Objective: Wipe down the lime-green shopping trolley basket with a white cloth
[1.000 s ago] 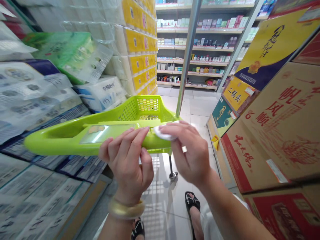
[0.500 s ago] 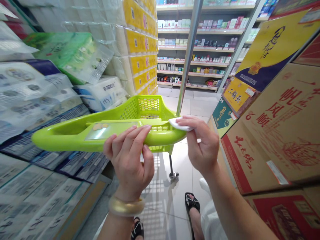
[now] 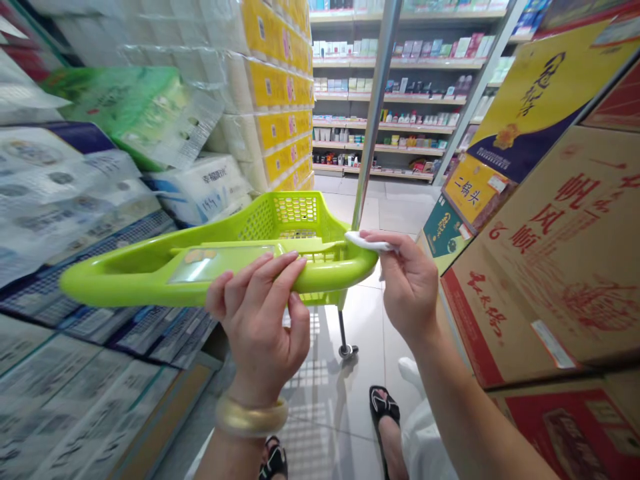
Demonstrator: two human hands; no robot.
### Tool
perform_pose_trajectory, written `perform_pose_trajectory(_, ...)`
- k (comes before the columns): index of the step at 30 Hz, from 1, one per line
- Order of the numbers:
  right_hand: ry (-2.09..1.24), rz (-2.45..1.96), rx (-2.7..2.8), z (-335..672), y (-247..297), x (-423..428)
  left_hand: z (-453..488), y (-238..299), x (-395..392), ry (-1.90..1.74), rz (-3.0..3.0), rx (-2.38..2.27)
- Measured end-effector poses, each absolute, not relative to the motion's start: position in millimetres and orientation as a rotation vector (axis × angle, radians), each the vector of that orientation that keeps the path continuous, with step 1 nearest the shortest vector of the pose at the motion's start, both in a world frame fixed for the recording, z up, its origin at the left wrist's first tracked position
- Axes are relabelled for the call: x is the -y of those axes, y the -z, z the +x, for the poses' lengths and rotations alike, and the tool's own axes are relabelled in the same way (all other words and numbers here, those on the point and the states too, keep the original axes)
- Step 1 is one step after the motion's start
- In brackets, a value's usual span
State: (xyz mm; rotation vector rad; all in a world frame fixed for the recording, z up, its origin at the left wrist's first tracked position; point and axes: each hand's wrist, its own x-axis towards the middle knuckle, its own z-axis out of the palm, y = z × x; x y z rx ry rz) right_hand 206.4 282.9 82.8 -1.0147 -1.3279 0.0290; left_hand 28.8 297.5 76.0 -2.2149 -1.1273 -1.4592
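Observation:
A lime-green plastic shopping cart (image 3: 240,223) stands in front of me, its handle bar (image 3: 330,275) running across the middle of the view. My left hand (image 3: 263,320), with a gold bangle on its wrist, has its fingers over the handle beside a clear panel (image 3: 215,261) and its thumb on the near side. At the handle's right end, my right hand (image 3: 407,280) pinches a folded white cloth or tissue (image 3: 369,241). The cloth lies against the top of the curved corner. Part of it is hidden under my fingers.
Packs of tissue paper (image 3: 195,187) are piled at the left. Stacked cartons (image 3: 565,253) line the right side. A metal pole (image 3: 375,113) rises just beyond the cart. Shelves of small goods (image 3: 395,100) stand across the tiled floor (image 3: 355,387).
My right hand has slid the cloth a little to the right, round the handle's corner. My left hand keeps its place on the handle.

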Motion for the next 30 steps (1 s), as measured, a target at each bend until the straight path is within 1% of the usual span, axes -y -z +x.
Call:
perform_pose_trajectory(2, 0.018, -0.999, 1.423, 198, -86, -276, 29, -76, -297, 1.459, -2.21, 1.123)
perform_pose_trajectory(6, 0.152, -0.853, 1.79, 186, -91, -266, 29, -77, -297, 1.463, -2.215, 1.123)
perform_pose_trajectory(8, 0.139, -0.872, 1.73, 191, -89, -269, 29, -77, -297, 1.46, -2.217, 1.124)
perform_pose_trajectory(11, 0.028, -0.981, 1.455, 202, -86, -278, 30, -77, -297, 1.45, -2.223, 1.115)
perform_pose_trajectory(13, -0.008, -1.033, 1.37, 199, -87, -277, 30, -77, -297, 1.448, -2.222, 1.112)
perform_pose_trajectory(15, 0.047, -1.036, 1.459, 189, -90, -271, 30, -77, -297, 1.447, -2.215, 1.112)
perform_pose_trajectory(19, 0.177, -0.88, 1.801, 176, -93, -262, 29, -78, -297, 1.437, -2.216, 1.102)
perform_pose_trajectory(21, 0.183, -0.875, 1.769, 183, -91, -266, 29, -78, -297, 1.425, -2.223, 1.106)
perform_pose_trajectory(26, 0.101, -1.014, 1.412, 198, -86, -276, 30, -79, -296, 1.403, -2.246, 1.122)
perform_pose_trajectory(30, 0.196, -0.933, 1.712, 180, -87, -266, 29, -79, -296, 1.409, -2.26, 1.103)
